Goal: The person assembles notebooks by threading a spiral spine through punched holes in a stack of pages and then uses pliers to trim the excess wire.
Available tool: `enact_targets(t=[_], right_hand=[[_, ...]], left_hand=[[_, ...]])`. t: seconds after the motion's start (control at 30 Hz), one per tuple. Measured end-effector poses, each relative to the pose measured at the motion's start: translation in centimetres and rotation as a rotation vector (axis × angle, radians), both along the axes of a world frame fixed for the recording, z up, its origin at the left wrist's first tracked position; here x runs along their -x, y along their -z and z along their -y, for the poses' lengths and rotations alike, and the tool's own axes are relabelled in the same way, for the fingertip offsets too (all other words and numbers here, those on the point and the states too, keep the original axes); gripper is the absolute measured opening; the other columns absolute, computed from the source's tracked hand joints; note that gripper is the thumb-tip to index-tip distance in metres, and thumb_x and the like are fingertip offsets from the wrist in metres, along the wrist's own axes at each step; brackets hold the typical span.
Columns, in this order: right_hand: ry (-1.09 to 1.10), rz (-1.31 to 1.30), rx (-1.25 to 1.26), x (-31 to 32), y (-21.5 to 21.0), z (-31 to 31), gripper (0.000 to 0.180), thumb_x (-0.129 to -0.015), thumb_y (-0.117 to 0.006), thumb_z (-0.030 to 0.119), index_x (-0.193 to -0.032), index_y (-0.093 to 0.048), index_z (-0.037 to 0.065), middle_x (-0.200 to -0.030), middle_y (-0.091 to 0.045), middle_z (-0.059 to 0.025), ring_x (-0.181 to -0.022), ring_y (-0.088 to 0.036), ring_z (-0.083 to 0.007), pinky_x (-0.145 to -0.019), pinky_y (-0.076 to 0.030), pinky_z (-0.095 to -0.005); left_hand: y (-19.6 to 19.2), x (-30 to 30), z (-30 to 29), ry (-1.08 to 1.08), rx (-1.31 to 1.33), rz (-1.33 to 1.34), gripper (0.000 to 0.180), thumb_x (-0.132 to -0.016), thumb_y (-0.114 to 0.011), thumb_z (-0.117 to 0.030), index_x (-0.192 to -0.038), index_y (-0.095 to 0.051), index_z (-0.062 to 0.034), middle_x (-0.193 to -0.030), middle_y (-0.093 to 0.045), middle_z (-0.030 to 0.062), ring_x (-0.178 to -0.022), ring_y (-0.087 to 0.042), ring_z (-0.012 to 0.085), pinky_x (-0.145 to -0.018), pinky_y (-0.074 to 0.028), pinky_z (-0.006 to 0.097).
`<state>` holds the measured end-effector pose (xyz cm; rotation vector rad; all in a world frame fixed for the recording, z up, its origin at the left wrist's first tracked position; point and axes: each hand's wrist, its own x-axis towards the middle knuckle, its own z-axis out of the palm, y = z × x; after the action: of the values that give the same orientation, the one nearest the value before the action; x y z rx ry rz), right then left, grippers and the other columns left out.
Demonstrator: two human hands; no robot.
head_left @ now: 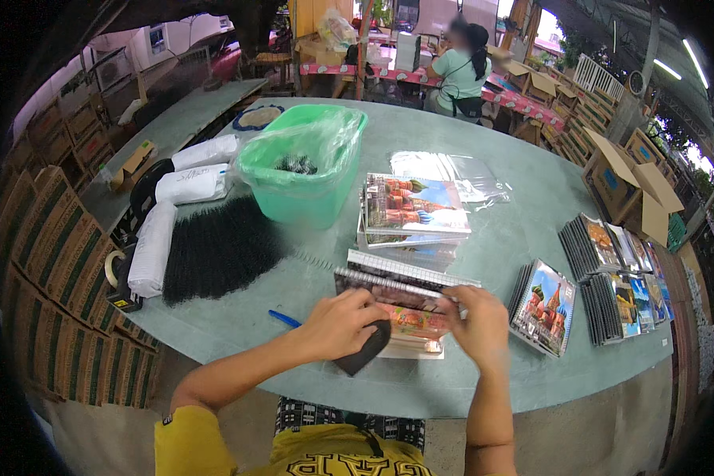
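Note:
Both my hands grip a partly assembled spiral notebook point(389, 289) standing tilted on its edge in front of me, its punched edge upward. My left hand point(349, 321) is closed on its left end, with a dark cover or sheet point(365, 353) below the fingers. At the right end, my right hand point(477, 321) pinches the sheets between thumb and fingers. Behind the notebook lies a white punched strip of pages point(404, 268). A thin wire coil point(313, 259) reaches out toward the left. Colourful printed sheets point(412, 321) lie beneath my hands.
A blue pen point(284, 319) lies left of my hands. Black coils point(222, 246), white rolls point(194, 184) and a green bin point(305, 186) stand farther left. Notebook stacks point(412, 208) and a finished-looking notebook pile point(543, 305) surround the work. A person point(462, 71) sits beyond the table.

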<state>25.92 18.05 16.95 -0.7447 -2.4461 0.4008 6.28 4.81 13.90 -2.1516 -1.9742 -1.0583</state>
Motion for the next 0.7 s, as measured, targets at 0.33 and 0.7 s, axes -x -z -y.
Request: enact_targets(t=[0.33, 0.7], right_hand=[[-0.038, -0.827, 0.944, -0.3, 7.1, -1.3, 0.017, -0.080, -0.070, 0.009, -0.093, -0.064, -0.001, -0.086, -0.066, -0.0071, -0.074, -0.060, -0.0086, -0.065, -0.048, -0.0213], [-0.044, -0.837, 0.936, 0.2, 7.0, -0.8, 0.017, -0.084, -0.067, 0.012, -0.094, -0.063, -0.001, -0.084, -0.063, -0.0050, -0.066, -0.056, -0.0073, -0.057, -0.047, -0.0205]], left_hand=[[-3.1, -1.8, -1.5, -0.088, -0.311, 0.194, 0.028, -0.073, -0.067, -0.006, -0.100, -0.064, -0.0115, -0.089, -0.055, 0.0096, -0.084, -0.056, 0.0279, -0.074, -0.047, 0.036], [-3.4, -3.0, -3.1, -0.288, -0.502, 0.155, 0.027, -0.070, -0.069, -0.006, -0.096, -0.066, -0.0094, -0.088, -0.056, 0.0104, -0.084, -0.056, 0.0307, -0.076, -0.047, 0.038]])
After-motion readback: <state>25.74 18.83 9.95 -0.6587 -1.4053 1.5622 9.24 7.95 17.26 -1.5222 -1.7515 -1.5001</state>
